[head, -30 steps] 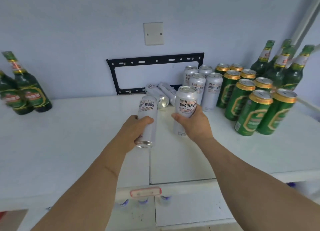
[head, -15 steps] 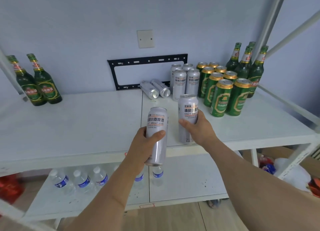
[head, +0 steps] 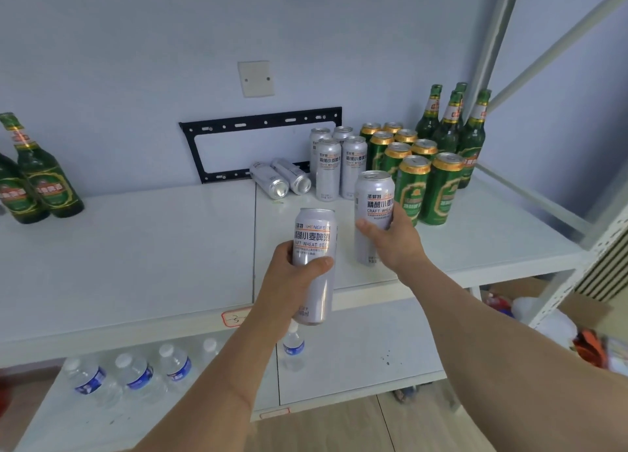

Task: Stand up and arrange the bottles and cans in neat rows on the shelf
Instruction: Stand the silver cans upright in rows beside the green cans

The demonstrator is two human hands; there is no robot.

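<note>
The left hand (head: 289, 275) is wrapping its fingers round a silver can (head: 314, 265), holding it upright above the shelf's (head: 136, 248) front edge. The right hand (head: 396, 239) is gripping another silver can (head: 372, 210), fingers curled, in front of the green cans (head: 414, 176) toward the shelf's right end.

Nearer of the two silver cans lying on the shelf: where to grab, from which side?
Judging by its pose, grip the nearer lying silver can across its round body at mid-length, coming from above. It lies on its side, end toward the camera, with the second lying can close on its right, so side access there looks tight.
</note>
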